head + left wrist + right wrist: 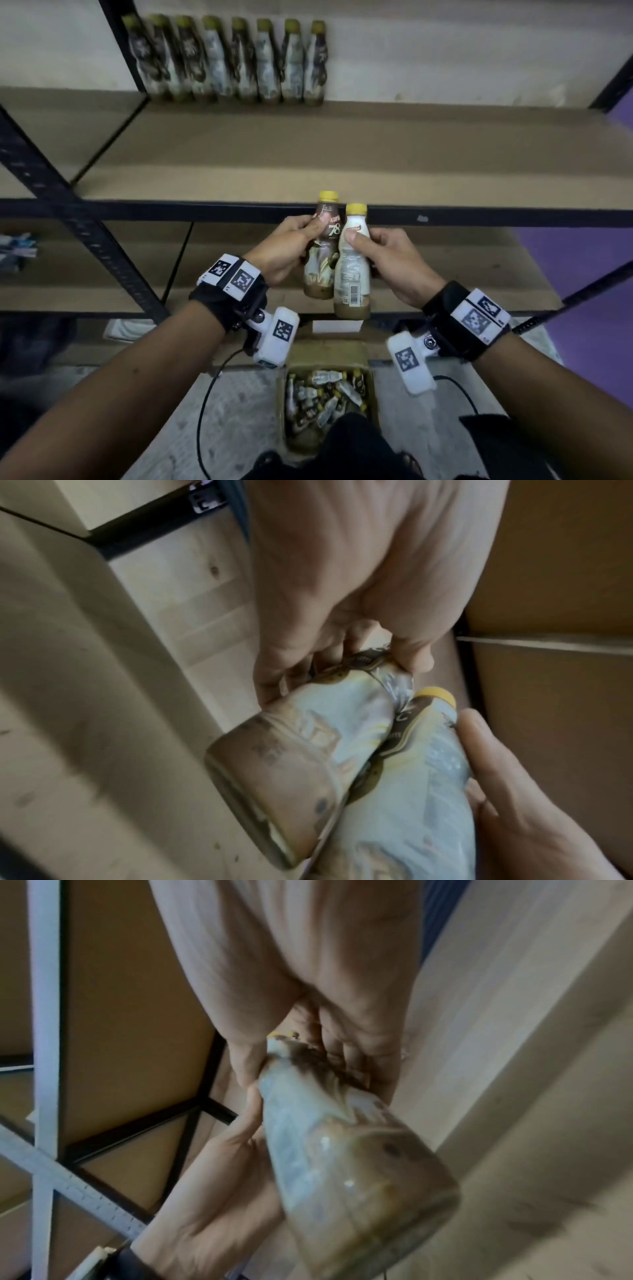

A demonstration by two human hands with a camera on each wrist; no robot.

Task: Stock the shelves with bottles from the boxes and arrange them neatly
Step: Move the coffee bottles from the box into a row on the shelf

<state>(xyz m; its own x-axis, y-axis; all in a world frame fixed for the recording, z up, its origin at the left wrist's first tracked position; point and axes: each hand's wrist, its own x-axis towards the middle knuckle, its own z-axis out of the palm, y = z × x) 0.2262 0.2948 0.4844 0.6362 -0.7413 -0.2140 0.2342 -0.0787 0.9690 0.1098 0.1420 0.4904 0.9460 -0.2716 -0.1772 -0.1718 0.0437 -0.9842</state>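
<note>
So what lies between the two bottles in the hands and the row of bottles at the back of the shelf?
In the head view, only bare shelf board lies between the held bottles and the back row, with the dark front rail nearest the hands.

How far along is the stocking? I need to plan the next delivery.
Done: eight bottles lined up at the upper shelf's back. In hand: left hand and right hand each hold one bottle. Left: the box below holds many more.
</note>
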